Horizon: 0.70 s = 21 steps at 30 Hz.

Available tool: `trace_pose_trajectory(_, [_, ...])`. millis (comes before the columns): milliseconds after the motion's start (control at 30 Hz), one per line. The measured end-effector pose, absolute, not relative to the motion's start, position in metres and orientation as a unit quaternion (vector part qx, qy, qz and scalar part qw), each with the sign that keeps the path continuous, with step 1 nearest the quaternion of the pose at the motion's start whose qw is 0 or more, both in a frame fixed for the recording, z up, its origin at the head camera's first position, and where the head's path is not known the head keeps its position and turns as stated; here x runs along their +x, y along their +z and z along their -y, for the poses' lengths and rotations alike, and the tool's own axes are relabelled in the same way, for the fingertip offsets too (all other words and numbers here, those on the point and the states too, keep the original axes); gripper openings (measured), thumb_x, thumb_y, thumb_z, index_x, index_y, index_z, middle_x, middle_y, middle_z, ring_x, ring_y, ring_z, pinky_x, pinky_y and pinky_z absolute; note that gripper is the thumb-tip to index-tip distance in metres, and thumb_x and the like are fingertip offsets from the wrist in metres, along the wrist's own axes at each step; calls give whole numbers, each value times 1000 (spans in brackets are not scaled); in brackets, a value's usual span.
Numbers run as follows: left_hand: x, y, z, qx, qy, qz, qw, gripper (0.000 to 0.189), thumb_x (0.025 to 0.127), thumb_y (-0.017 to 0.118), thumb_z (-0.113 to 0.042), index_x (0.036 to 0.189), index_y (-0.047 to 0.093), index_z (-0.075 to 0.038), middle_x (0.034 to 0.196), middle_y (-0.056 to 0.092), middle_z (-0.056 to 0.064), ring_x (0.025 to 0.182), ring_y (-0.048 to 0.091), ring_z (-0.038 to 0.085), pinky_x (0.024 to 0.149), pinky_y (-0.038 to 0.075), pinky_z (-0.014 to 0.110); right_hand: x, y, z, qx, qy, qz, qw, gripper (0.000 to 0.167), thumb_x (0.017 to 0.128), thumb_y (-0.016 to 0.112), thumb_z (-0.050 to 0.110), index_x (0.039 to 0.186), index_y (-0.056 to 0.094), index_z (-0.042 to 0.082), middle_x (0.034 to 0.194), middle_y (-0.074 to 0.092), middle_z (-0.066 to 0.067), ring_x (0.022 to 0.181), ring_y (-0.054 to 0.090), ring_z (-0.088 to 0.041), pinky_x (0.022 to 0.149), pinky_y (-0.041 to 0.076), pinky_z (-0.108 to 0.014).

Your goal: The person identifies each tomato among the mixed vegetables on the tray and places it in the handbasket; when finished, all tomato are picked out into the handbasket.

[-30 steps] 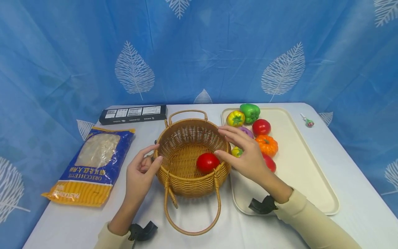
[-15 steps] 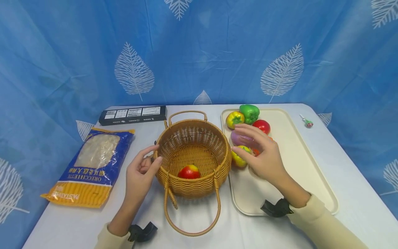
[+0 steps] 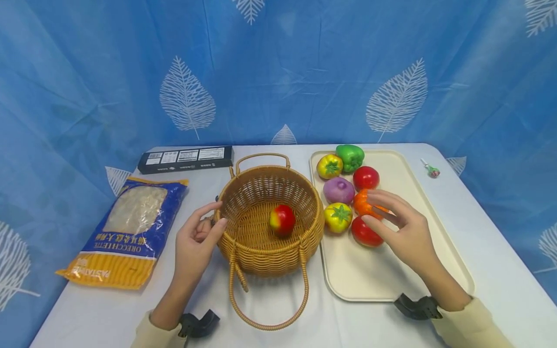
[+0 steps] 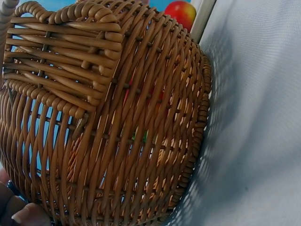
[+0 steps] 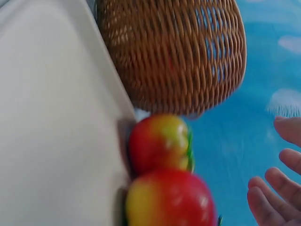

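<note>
A round wicker basket (image 3: 270, 258) stands on the table, its front handle folded down. Inside it lies a round, glossy red-and-yellow fruit (image 3: 283, 221). At the basket's left rim is my left hand (image 3: 193, 244), index fingertip and thumb right at the edge, the other fingers bent below. My right hand (image 3: 402, 232) hovers over the tray, thumb and fingers spread, with nothing in them. Just beside its fingertips are a red fruit (image 3: 365, 233) and an orange pumpkin (image 3: 363, 203), partly hidden by the hand. In the right wrist view, the fingers (image 5: 277, 188) hang apart at the right edge.
A cream tray (image 3: 417, 251) bears a purple onion (image 3: 338, 190), a green pepper (image 3: 350, 157), yellow fruits with green tops (image 3: 338, 217) and a red one (image 3: 366, 178). A pasta bag (image 3: 130, 232), a black box (image 3: 187, 159) and a lollipop (image 3: 432, 171) lie around.
My right hand has withdrawn from the basket's right rim rightward over the tray. The released red-and-yellow fruit rolled toward the basket's front, then back to the right. My left hand has stayed put.
</note>
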<state>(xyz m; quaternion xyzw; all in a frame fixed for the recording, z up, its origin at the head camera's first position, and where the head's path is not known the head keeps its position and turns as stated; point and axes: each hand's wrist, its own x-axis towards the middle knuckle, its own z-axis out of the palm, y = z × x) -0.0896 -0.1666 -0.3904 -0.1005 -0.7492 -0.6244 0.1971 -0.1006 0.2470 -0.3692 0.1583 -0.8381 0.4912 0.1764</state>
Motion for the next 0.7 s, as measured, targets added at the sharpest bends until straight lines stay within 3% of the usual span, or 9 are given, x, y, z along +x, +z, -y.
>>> trace_pose_trajectory(167, [-89,-389,166,-107,-631,741,206,36,95,70,-1,130,68,-9,60,27,0,53,26,10,43,24,29,-94,-380,-261,126,513,830,177,45,86,78,-8,129,66,-1,131,64,-11,115,65,-11,90,50,-20])
trace_pose_trajectory(467, [-89,-389,168,-94,-620,754,194,35,96,70,-5,131,67,-9,60,28,0,53,27,11,44,26,27,-83,-402,-278,54,492,854,163,45,87,80,2,130,67,7,125,66,-11,109,64,-4,88,49,-14])
trace_pose_trajectory(700, [-88,-389,168,-90,-617,759,188,35,97,69,-7,132,66,-10,60,28,-1,53,26,12,44,26,28,-77,-415,-279,44,467,873,136,54,86,84,9,135,64,10,131,64,-9,112,60,-3,86,49,-12])
